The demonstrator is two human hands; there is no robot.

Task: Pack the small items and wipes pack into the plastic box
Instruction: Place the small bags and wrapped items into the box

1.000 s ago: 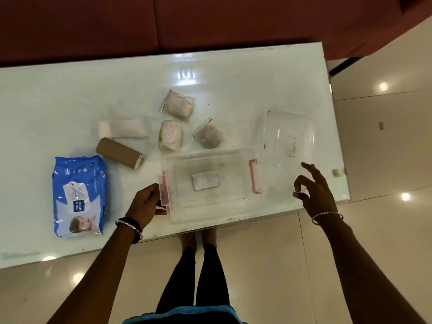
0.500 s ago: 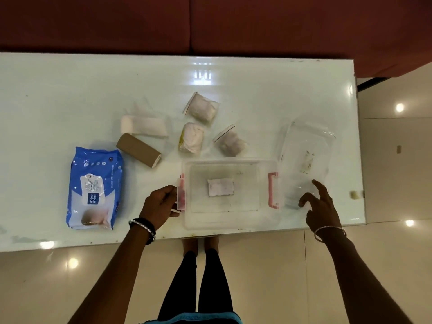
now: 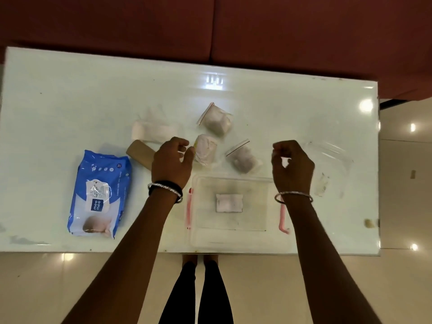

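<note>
Counts: 1 wipes pack [image 3: 100,194], 3 zip bags [image 3: 216,119] [image 3: 205,152] [image 3: 243,156], 1 brown roll [image 3: 140,154], 1 white pad [image 3: 155,132], 1 box [image 3: 233,211], 1 lid [image 3: 332,167]. All on table [image 3: 292,108]. Box sits open at near edge, one white card inside; lid just right of it. Pack lies far left, near the front edge. Left hand [image 3: 171,163] and right hand [image 3: 292,166] hover over the items, fingers curled, holding nothing. Far half of table is bare.
</note>
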